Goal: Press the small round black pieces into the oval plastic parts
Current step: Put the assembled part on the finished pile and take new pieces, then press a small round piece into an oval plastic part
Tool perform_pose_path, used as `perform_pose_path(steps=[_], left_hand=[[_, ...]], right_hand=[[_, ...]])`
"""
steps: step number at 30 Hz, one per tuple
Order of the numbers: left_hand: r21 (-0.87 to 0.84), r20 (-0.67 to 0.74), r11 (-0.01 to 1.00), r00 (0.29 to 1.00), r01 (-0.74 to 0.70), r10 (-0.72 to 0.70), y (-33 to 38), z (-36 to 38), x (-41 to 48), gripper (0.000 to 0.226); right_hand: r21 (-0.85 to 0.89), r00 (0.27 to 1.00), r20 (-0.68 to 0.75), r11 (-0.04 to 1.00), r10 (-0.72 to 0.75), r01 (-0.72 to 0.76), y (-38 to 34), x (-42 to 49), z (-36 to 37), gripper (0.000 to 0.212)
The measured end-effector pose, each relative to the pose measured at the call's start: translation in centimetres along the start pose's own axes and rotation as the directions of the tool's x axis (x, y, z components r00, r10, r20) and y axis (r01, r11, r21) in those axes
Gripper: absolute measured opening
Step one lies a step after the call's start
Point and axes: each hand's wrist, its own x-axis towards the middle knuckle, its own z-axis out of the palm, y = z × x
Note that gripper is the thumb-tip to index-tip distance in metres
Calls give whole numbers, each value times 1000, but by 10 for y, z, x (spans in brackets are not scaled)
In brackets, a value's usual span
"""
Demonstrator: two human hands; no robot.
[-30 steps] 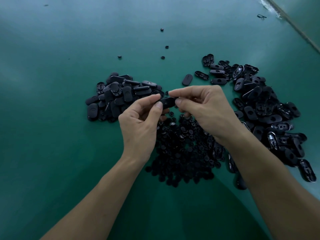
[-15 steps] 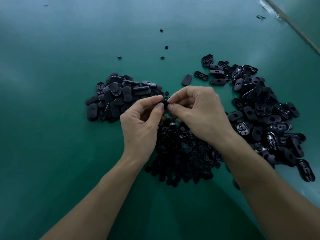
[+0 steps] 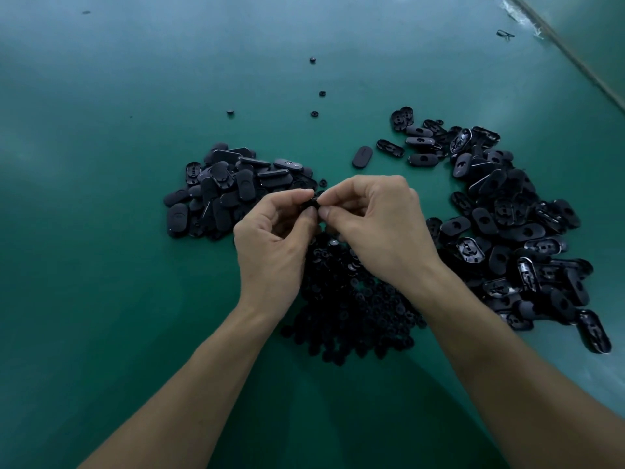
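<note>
My left hand [image 3: 274, 245] and my right hand [image 3: 375, 228] meet at the middle of the green table, fingertips pinched together on one black oval part [image 3: 313, 203], which is mostly hidden by the fingers. Whether a round piece sits in it I cannot tell. Under and behind the hands lies a heap of small round black pieces [image 3: 348, 299]. A pile of oval parts [image 3: 230, 187] sits to the left, and a larger, looser spread of oval parts [image 3: 507, 225] lies to the right.
A single oval part [image 3: 362, 156] lies alone between the two piles. Several stray round pieces [image 3: 314, 114] are scattered further back on the green table surface [image 3: 101, 265]. The table's edge [image 3: 575, 59] runs diagonally at the top right.
The hands have closed in on each other; the oval part, clearly seen between them a second ago, is now almost covered by the fingertips. The right hand shifted slightly left.
</note>
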Motion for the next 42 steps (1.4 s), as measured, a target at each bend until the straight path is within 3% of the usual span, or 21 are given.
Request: perform_pose_path(steps=[13, 20, 30, 37, 42], left_hand=[[-16, -13, 1000, 1000, 4, -4, 0, -2, 1, 16], [-51, -33, 998, 999, 22, -24, -2, -2, 1, 16], [-37, 11, 999, 999, 33, -32, -4, 0, 1, 24], [-58, 53, 997, 998, 48, -45, -2, 0, 1, 23], [-99, 46, 993, 997, 71, -67, 0, -1, 2, 23]], right_hand=[[-7, 1000, -20, 1000, 2, -2, -4, -2, 2, 17], [132, 995, 54, 987, 85, -92, 1, -4, 2, 19], [-59, 997, 58, 997, -40, 44, 6, 4, -14, 24], [24, 983, 180, 1000, -20, 16, 10, 14, -25, 13], [36, 981, 189, 999, -34, 28, 13, 15, -23, 10]])
